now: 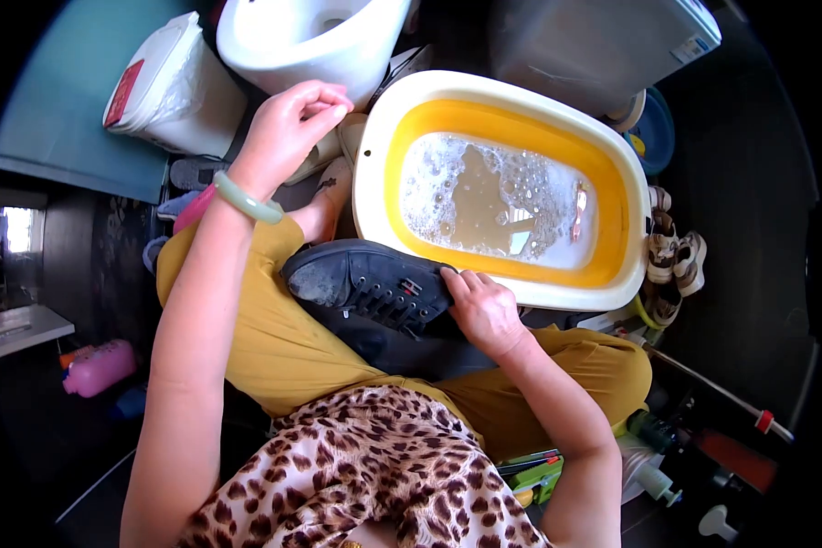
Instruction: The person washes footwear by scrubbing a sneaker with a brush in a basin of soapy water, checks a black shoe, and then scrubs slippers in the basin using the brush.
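A black lace-up shoe (374,285) with a scuffed grey toe lies on its side above my lap, its toe to the left. My right hand (486,309) grips it by the heel end. Up and to the left, my left hand (294,121) is raised off the shoe, with fingers curled and pressed together; whether anything small is between them does not show. A green bangle (247,198) is on that wrist. Beyond the shoe stands a yellow tub with a white rim (367,196), holding murky, foamy water (489,201).
A white lidded bin (178,96) and a white toilet (315,41) are at the upper left. Several shoes (690,260) and a blue basin (656,132) sit right of the tub. A pink bottle (102,368) lies left, and a pump bottle (656,482) lower right.
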`<state>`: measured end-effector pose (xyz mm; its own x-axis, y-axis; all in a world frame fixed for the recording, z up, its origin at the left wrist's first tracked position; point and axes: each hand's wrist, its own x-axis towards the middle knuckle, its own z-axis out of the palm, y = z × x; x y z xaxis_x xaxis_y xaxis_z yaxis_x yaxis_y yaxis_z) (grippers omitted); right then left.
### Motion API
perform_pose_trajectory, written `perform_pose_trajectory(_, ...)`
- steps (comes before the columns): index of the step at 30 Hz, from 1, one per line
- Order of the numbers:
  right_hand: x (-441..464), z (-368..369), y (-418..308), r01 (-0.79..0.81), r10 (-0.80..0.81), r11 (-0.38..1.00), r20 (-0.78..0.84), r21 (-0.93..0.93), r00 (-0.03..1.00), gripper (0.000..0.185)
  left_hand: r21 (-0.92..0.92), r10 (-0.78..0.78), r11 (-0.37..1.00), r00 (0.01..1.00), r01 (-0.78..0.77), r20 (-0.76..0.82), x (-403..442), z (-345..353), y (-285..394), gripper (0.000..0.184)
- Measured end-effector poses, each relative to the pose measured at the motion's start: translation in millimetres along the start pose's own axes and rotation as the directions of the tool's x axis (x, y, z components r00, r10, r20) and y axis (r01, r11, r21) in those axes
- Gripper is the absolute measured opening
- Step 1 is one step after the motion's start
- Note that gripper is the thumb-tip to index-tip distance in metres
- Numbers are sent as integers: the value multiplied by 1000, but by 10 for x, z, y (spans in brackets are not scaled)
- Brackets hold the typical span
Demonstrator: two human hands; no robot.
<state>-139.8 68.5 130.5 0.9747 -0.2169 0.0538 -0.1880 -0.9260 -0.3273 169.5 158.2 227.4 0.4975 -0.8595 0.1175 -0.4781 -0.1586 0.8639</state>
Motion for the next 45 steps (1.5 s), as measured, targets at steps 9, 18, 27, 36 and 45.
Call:
perform_pose_trajectory(9, -12, -205, 108, -46, 44, 999, -116, -9, 992, 57, 209, -41, 973, 807, -103, 589, -167, 433, 181, 46)
perform_pose_trajectory(18, -3, -349, 145, -30, 34, 999, -194, 21, 980, 60, 179, -71, 977, 613, -116, 787, -180, 556, 190, 63)
perform_pose_trajectory(27, 17, -355, 183, 47, -28, 998, -320, 52, 947, 57, 45, -36, 999, 389, -14, 920, -294, 673, 197, 95)
perform_pose_trajectory(36, 69, -420, 168, -13, 73, 986, -363, 165, 929, 52, -149, -88, 477, 216, 866, 972, -503, 900, 104, 85)
perform_pose_trajectory(45, 110, -343, 222, -163, 514, -215, 254, 963, 819, 34, -292, -247, 848, 818, 442, 520, -465, 924, 41, 93)
